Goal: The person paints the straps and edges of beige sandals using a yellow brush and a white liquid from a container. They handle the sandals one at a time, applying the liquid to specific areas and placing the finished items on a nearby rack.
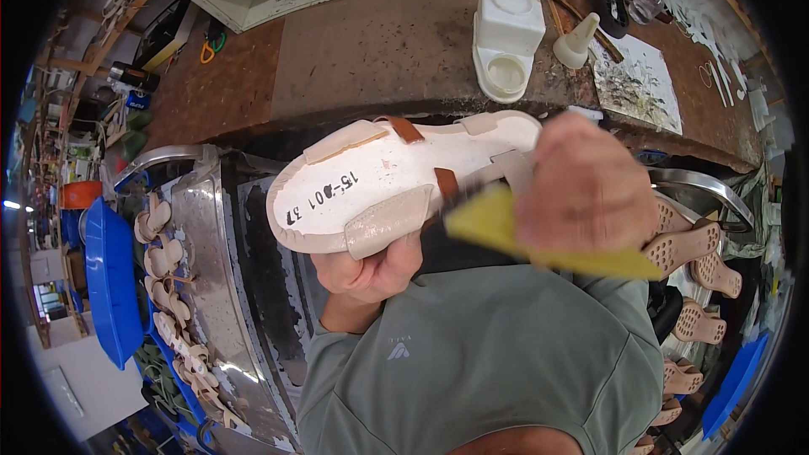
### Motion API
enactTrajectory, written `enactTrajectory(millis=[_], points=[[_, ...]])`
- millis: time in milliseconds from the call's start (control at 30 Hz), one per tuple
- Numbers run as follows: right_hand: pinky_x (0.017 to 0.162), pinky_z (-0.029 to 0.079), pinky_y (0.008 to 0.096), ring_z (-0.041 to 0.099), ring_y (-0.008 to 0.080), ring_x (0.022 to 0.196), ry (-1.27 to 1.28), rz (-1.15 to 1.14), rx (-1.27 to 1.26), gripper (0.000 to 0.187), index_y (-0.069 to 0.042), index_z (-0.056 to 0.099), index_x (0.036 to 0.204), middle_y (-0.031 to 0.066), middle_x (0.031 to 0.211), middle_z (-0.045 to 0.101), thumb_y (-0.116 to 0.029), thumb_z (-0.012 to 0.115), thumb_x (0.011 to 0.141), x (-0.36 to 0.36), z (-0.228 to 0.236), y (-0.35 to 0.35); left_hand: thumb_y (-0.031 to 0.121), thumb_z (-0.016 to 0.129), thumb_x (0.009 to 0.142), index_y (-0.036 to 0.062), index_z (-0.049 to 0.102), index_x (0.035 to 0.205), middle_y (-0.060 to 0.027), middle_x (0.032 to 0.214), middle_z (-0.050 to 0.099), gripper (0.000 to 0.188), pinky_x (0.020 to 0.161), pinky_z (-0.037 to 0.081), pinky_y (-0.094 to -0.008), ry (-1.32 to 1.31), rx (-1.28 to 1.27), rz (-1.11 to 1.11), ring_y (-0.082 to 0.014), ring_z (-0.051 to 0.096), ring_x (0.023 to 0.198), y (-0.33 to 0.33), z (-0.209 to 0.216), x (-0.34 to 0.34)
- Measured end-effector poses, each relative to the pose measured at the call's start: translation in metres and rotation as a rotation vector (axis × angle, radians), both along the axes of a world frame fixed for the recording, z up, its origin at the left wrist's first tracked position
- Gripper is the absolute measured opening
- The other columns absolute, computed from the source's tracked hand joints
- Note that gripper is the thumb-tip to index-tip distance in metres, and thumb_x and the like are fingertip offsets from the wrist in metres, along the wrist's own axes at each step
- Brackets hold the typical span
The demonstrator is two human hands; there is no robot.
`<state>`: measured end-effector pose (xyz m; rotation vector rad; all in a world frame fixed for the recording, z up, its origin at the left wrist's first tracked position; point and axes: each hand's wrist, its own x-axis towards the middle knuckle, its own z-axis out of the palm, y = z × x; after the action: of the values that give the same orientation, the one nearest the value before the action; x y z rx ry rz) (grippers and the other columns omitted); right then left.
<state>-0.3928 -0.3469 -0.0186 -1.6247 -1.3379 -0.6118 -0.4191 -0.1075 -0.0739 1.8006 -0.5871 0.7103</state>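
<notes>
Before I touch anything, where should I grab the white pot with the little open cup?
I'd grab the white pot by its tall boxy part, coming from above and pinching opposite sides. Those upright walls look flat and easy to squeeze. The low cup in front is open on top, so skip it.

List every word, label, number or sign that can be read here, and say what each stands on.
Wording and digits are not copied out here; each is told by place and look.
Sandal: large black digits on its pale face; legible.
Grey-green shirt: a small light logo with lettering beneath, too small to read surely.
Blue item at the left: light lettering, too small to read.
</notes>
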Motion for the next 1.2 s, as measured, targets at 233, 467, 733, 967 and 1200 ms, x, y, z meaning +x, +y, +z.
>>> enactTrajectory(millis=[233, 467, 733, 967, 1200], points=[[0.046, 0.036, 0.0263, 0.041, 0.0108, 0.044, 0.860, 0.169, 0.878, 0.016, -0.004, 0.050, 0.086, 0.0060, 0.071, 0.046, -0.019, 0.056, 0.086, 0.006, -0.039, -0.045, 0.008, 0.068, 0.070, -0.0003, 0.067, 0.096, -0.0164, 0.103, 0.064, 0.027, 0.093, 0.040, -0.0398, -0.102, -0.110, 0.021, -0.0278, 0.059, 0.100, 0.011, -0.016, 0.016], [0.057, 0.043, 0.0202, 0.054, 0.0082, 0.060, 1.384, 0.124, 0.272, 0.043, 0.004, 0.060, 0.100, 0.0029, 0.065, 0.058, -0.037, 0.051, 0.091, 0.027, -0.087, -0.021, 0.013, 0.077, 0.065, -0.0003, 0.069, 0.090, -0.0180, 0.101, 0.065, 0.030, 0.092, 0.042, -0.0401, -0.056, -0.325, -0.093, -0.0256, 0.059, 0.100, 0.052, -0.022, 0.049], [0.049, 0.046, 0.0190, 0.057, 0.0076, 0.052, 1.541, 0.313, 0.573, 0.019, -0.001, 0.061, 0.091, 0.0028, 0.068, 0.060, -0.018, 0.065, 0.084, 0.032, -0.088, 0.020, 0.017, 0.066, 0.074, -0.0034, 0.044, 0.118, -0.0137, 0.125, 0.044, 0.053, 0.099, 0.034, -0.0367, 0.029, -0.451, -0.060, -0.0243, 0.044, 0.116, 0.049, -0.021, 0.096], [0.046, 0.043, 0.0193, 0.055, 0.0072, 0.051, 1.571, 0.260, 0.672, 0.016, -0.005, 0.060, 0.088, 0.0010, 0.064, 0.058, -0.021, 0.060, 0.087, 0.037, -0.098, 0.036, 0.035, 0.073, 0.074, -0.0032, 0.013, 0.140, -0.0154, 0.141, 0.027, 0.097, 0.104, 0.027, -0.0377, 0.433, -0.542, -0.651, -0.0258, 0.030, 0.130, -0.020, -0.047, 0.075], [0.047, 0.043, 0.0204, 0.054, 0.0090, 0.051, 1.708, 0.371, 0.757, 0.015, -0.004, 0.059, 0.087, 0.0018, 0.062, 0.056, -0.019, 0.058, 0.088, 0.038, -0.107, 0.037, 0.028, 0.059, 0.086, -0.0064, 0.039, 0.125, -0.0181, 0.138, 0.026, 0.056, 0.098, 0.035, -0.0392, 0.193, -0.416, -0.593, -0.0288, 0.043, 0.118, -0.033, -0.078, 0.098]])
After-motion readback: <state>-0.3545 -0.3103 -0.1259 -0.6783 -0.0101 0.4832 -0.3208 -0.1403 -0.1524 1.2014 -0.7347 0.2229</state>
